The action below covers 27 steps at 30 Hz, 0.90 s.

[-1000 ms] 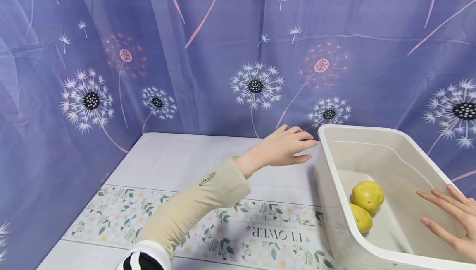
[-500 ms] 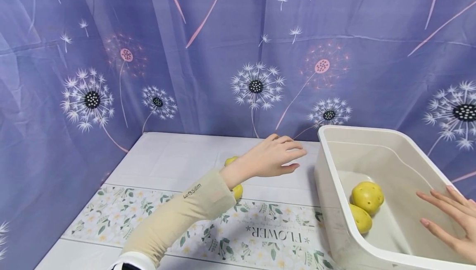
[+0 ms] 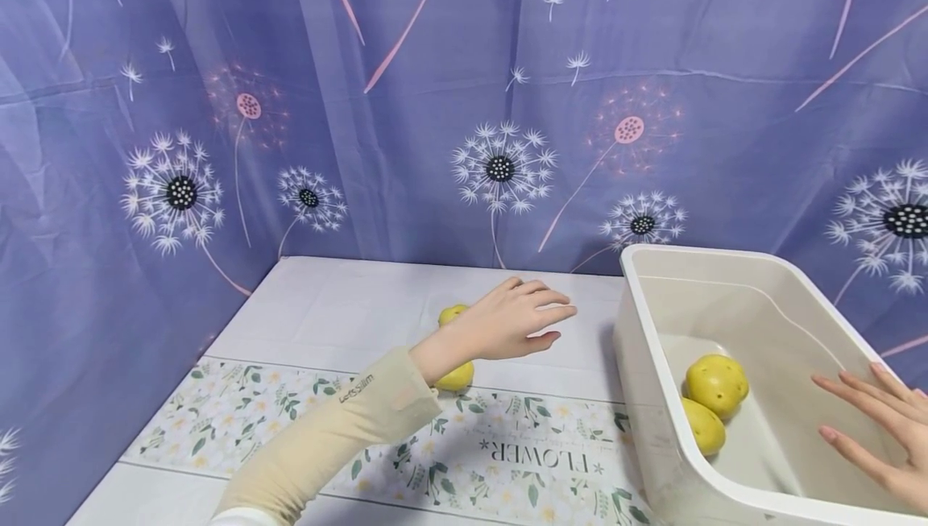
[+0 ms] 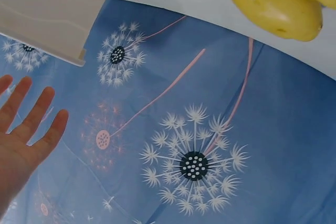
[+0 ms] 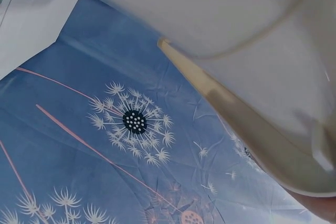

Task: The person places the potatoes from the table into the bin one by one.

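My left hand (image 3: 518, 320) hangs above the table, left of the white bin (image 3: 656, 349), holding nothing. Its fingers are spread in the left wrist view. Beneath the left wrist are two yellow potatoes, a far potato (image 3: 451, 314) and a near potato (image 3: 457, 377), both partly hidden by the arm. Two more lie together inside the bin: a rounder potato (image 3: 716, 383) and an oval potato (image 3: 703, 427), cut off by the near wall. At the bin's right side is my right hand (image 3: 888, 433), fingers straight and spread; whether it touches the bin I cannot tell.
A white tabletop (image 3: 348, 292) carries a floral band (image 3: 239, 413) with printed lettering. Purple curtain (image 3: 406, 147) with dandelion prints hangs behind and on the left. The bin's high rim (image 3: 641, 308) stands between the left hand and the potatoes inside.
My left hand has drawn back from beside the bin's rim, leftward and nearer. The two table potatoes have come more into sight. My right hand and the bin stay put.
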Each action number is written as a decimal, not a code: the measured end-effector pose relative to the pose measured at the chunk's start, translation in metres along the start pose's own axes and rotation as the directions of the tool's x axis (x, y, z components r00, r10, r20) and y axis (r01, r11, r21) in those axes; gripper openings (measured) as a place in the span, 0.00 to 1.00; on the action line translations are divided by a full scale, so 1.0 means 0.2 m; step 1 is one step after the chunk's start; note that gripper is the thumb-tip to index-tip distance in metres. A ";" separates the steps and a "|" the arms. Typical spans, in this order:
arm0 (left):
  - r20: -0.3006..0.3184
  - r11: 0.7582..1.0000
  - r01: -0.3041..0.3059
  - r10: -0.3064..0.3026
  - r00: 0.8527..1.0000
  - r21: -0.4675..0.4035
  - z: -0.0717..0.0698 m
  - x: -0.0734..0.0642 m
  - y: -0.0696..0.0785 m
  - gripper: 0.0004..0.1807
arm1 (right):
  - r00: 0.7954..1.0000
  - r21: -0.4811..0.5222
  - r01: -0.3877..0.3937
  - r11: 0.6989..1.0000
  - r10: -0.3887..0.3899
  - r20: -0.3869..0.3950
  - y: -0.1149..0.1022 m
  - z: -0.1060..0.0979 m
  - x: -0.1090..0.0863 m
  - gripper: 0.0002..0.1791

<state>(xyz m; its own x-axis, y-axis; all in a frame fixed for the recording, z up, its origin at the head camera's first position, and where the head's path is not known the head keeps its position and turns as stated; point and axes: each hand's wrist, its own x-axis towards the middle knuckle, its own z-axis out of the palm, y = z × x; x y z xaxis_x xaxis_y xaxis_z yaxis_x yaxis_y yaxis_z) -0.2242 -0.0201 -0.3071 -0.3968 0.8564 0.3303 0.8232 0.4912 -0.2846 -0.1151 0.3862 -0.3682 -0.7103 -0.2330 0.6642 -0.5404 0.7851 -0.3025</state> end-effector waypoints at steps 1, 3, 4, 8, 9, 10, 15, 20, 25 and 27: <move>0.002 1.000 0.003 -0.003 1.000 0.003 0.00 -0.01 0.00 0.20 | 1.000 -0.003 -0.003 1.000 0.003 0.003 0.00 0.00 0.00 0.31; 0.003 1.000 0.008 -0.008 1.000 0.003 0.01 -0.02 0.00 0.20 | 1.000 -0.006 -0.009 1.000 0.009 0.007 0.00 -0.01 0.00 0.31; 0.002 1.000 0.010 -0.010 1.000 0.003 0.02 -0.02 -0.01 0.20 | 1.000 -0.007 -0.010 1.000 0.010 0.007 0.00 -0.01 0.00 0.31; -0.011 1.000 0.019 -0.019 1.000 -0.001 0.03 -0.05 -0.02 0.20 | 1.000 -0.008 -0.014 1.000 0.014 0.006 0.00 -0.01 0.00 0.32; -0.017 1.000 0.021 -0.021 1.000 -0.004 0.03 -0.06 -0.03 0.20 | 1.000 -0.008 -0.013 1.000 0.013 0.004 0.00 -0.01 0.00 0.31; -0.022 1.000 0.021 -0.021 1.000 -0.001 0.03 -0.07 -0.03 0.20 | 1.000 -0.006 -0.013 1.000 0.013 0.002 0.00 -0.01 0.00 0.32; -0.037 0.999 0.032 -0.032 0.999 -0.003 0.05 -0.11 -0.06 0.20 | 1.000 -0.002 -0.014 1.000 0.014 0.000 -0.01 -0.01 0.00 0.32; -0.046 0.999 0.044 -0.045 0.998 -0.011 0.07 -0.17 -0.08 0.19 | 1.000 -0.022 -0.011 1.000 0.011 0.009 -0.01 -0.01 0.00 0.32; -0.053 0.998 0.057 -0.058 0.997 -0.019 0.11 -0.23 -0.10 0.19 | 1.000 -0.023 -0.008 1.000 0.008 0.005 0.00 -0.01 0.01 0.31; -0.034 0.998 0.068 -0.068 0.997 -0.013 0.12 -0.25 -0.11 0.19 | 1.000 -0.030 -0.015 0.999 0.015 0.000 0.00 -0.01 0.01 0.30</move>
<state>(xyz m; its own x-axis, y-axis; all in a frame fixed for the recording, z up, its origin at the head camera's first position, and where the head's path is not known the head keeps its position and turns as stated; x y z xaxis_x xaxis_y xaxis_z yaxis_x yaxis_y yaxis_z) -0.2328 -0.0692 -0.3393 -0.4380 0.8149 0.3797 0.7997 0.5461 -0.2495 -0.1153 0.3871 -0.3657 -0.7184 -0.2218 0.6593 -0.5161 0.8055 -0.2913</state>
